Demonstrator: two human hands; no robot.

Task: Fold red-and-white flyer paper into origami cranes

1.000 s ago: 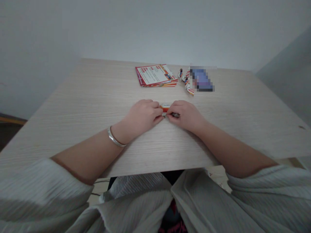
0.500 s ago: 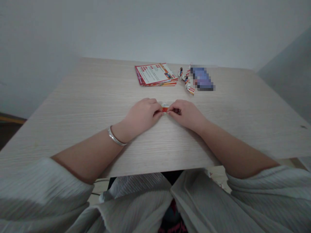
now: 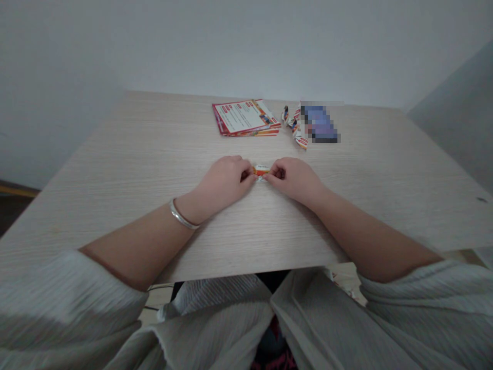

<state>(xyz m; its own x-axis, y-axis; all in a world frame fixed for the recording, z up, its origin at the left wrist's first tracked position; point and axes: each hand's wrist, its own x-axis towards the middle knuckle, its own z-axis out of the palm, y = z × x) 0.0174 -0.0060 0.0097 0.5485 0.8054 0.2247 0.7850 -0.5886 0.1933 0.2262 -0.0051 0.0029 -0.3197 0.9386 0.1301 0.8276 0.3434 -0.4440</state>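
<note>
A small folded piece of printed paper [image 3: 262,171], white with an orange-red band, lies on the table between my hands. My left hand [image 3: 226,179] pinches its left end between thumb and fingers. From the other side, my right hand [image 3: 296,179] grips the right end in the same way. Both hands rest low at the tabletop, and their fingers hide the paper's ends. A silver bangle circles my left wrist.
Beyond my hands is a stack of printed leaflets [image 3: 246,117]. To its right lie several twisted paper pieces [image 3: 296,131] with similar print, beside a pixelated dark blue flat object [image 3: 320,123]. The pale wooden table [image 3: 154,144] meets a wall at the back.
My hands have drawn slightly apart at the paper, and more of its white and orange-red surface shows between the fingers. The view has shifted very slightly.
</note>
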